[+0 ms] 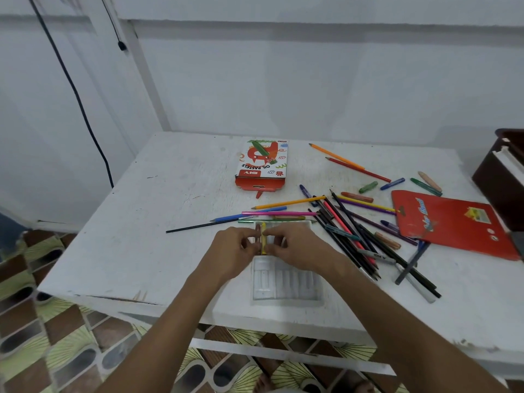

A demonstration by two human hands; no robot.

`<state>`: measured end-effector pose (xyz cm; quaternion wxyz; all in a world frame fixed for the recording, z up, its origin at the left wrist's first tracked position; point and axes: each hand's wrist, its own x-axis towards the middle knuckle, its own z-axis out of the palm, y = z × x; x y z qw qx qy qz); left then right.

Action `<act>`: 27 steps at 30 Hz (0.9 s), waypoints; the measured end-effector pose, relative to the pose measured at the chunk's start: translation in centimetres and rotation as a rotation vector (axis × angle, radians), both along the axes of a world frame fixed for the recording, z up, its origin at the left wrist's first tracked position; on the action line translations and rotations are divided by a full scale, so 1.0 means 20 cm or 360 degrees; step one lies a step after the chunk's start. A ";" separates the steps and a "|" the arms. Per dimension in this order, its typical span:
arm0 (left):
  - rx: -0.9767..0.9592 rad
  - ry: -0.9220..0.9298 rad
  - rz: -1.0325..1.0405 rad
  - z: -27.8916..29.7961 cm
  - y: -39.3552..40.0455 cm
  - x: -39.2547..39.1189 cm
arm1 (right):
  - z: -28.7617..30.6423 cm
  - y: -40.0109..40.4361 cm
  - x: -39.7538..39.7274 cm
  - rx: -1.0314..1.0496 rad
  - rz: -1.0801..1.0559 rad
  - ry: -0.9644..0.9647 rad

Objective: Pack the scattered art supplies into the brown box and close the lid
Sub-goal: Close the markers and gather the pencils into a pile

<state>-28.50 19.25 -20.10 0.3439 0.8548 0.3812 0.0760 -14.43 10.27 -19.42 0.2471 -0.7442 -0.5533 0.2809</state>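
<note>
A clear plastic pastel tray [286, 282] lies near the table's front edge. Over its far end, my left hand [235, 248] and my right hand [295, 246] meet. Between their fingertips stands a yellow oil pastel [263, 239], with a brownish pastel [257, 232] right beside it on the left hand's side. The fingers of both hands curl in and pinch these pastels. Scattered coloured pencils [348, 231] and loose pastels [357, 196] cover the table to the right. The dark brown box [502, 177] stands at the far right edge, partly cut off.
A red and white oil pastels carton [262, 167] lies at the back middle with a green pastel on it. A red pencil sleeve [453, 222] lies at the right. The white table [136, 222] ends close in front; patterned floor shows below.
</note>
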 end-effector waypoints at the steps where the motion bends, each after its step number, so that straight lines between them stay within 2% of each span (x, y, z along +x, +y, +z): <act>1: -0.0012 0.0011 -0.0009 0.00 0.01 0.00 | -0.01 0.00 0.00 0.0035 -0.0027 -0.0011; 9: -0.0068 0.0052 -0.0050 -0.02 0.06 0.01 | -0.05 0.05 -0.01 0.0013 0.0041 -0.0134; 14: -0.0023 0.0083 -0.0096 0.05 0.12 0.05 | -0.01 0.04 0.03 -0.0030 0.0077 -0.0004; 16: 0.0096 0.0025 -0.0007 0.08 0.18 0.10 | 0.02 0.05 0.09 -0.0020 -0.0041 0.0067; 19: 0.0197 -0.0032 0.0196 0.09 0.28 0.22 | 0.06 0.09 0.22 0.0116 -0.0331 -0.0039; 23: 0.0212 0.0053 0.0310 0.05 0.40 0.37 | 0.07 0.15 0.41 0.0240 -0.0596 -0.0169; 27: 0.0158 0.0140 0.0342 -0.01 0.45 0.46 | 0.03 0.20 0.54 0.0178 -0.0735 -0.0273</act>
